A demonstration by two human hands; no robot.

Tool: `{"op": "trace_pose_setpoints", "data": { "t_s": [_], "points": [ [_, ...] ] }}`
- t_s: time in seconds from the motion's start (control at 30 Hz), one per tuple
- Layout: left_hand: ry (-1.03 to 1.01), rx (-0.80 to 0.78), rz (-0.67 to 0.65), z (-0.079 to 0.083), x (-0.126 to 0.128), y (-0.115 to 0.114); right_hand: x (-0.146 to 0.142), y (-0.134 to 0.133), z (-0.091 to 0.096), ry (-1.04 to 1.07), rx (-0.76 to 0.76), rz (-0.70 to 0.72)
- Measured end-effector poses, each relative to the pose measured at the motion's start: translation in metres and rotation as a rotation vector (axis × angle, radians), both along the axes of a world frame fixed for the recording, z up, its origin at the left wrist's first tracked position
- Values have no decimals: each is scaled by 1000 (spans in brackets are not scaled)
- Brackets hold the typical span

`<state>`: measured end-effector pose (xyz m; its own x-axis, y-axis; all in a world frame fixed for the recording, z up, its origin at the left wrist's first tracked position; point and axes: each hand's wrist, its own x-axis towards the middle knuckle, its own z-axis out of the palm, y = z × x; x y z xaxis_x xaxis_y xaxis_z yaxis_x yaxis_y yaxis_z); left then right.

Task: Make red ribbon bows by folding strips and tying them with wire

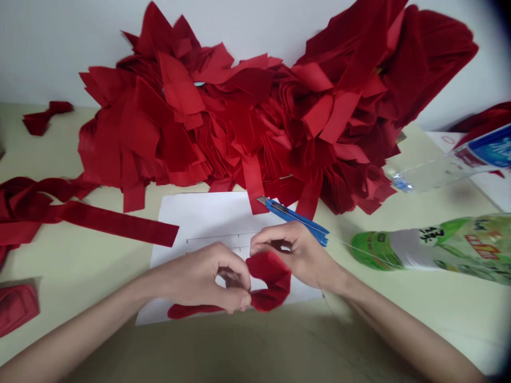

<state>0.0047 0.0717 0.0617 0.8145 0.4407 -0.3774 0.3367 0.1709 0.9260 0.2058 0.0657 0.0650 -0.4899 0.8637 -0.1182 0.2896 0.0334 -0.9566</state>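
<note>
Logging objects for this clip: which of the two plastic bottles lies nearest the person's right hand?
The green-labelled bottle, lying on its side beside the right hand; the clear bottle with the blue label lies farther away, toward the back.

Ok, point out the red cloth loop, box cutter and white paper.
Red cloth loop (272,279), head view, right side of the loop.
Box cutter (295,219), head view, blue handle.
White paper (199,218), head view, bare upper part of the sheet.
</note>
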Motion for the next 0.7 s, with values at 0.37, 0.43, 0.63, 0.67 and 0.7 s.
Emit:
{"op": "trace_pose_setpoints", "data": {
  "t_s": [0.37, 0.43, 0.63, 0.67, 0.7],
  "points": [
    [-91, 0, 408, 3, 0, 9, 1, 1, -7, -24, 59, -68],
    [-163, -104, 101, 6, -1, 4, 3, 6, -9, 58, -4, -89],
    [22, 78, 64, 4, 7, -5, 7, 8, 7, 78, -29, -102],
    [18, 40, 152, 2, 8, -3, 9, 10, 9, 77, 2, -142],
    [-3, -15, 242, 0, 8, 0, 11, 12, 11, 76, 34, -202]
  ]
}}
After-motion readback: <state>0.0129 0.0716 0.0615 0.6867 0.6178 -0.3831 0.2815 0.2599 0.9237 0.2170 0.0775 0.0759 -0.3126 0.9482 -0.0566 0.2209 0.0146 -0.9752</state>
